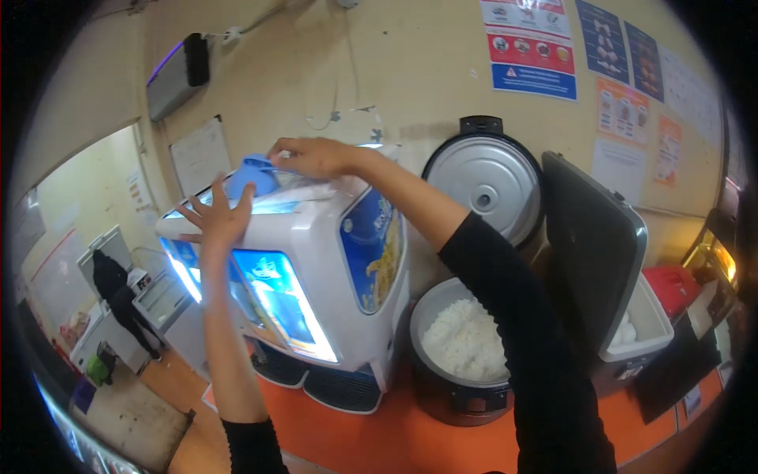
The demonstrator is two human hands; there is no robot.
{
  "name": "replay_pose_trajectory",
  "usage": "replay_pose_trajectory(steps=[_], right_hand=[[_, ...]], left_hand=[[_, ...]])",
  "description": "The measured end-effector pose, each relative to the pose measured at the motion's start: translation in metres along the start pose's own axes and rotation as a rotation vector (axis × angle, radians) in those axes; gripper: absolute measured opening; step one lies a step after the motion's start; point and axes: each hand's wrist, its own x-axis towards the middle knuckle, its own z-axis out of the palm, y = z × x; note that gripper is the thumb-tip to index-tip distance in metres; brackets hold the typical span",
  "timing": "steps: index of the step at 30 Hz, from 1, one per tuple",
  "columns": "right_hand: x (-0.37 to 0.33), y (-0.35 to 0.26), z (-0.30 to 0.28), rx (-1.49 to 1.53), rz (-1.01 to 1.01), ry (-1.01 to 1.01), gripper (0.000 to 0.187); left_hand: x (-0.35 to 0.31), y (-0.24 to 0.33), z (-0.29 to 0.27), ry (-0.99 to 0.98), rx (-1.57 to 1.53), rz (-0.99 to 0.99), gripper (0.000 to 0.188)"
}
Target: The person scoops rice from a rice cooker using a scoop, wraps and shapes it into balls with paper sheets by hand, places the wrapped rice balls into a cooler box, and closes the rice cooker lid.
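Note:
On top of a white drink dispenser [304,237] with lit blue front panels, a light-blue plastic cup-shaped thing [254,177] lies close to both hands. My right hand [312,158] reaches across from the right, its fingers curled round the near side of the blue thing; its exact kind I cannot make out. Fingers spread, my left hand [221,217] rests against the dispenser's top front edge, its thumb near the blue thing. Clear plastic film seems to lie on the dispenser's top beside my right wrist.
Right of the dispenser, a pot of white rice [462,340] stands uncovered on the orange counter [347,438], its round lid [483,189] raised behind. Further right is a cooler box [647,320] with its dark lid up. A person [122,296] bends over a chest freezer far left.

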Motion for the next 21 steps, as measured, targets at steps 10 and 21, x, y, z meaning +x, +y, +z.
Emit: replay_pose_trajectory(steps=[10, 21], right_hand=[[-0.149, 0.29, -0.157, -0.584, 0.768, 0.779, 0.066], [-0.228, 0.208, -0.147, -0.653, 0.629, 0.642, 0.053]], left_hand=[[-0.005, 0.004, -0.019, -0.181, 0.012, 0.249, 0.071], [0.06, -0.068, 0.008, 0.283, 0.071, 0.309, 0.075]])
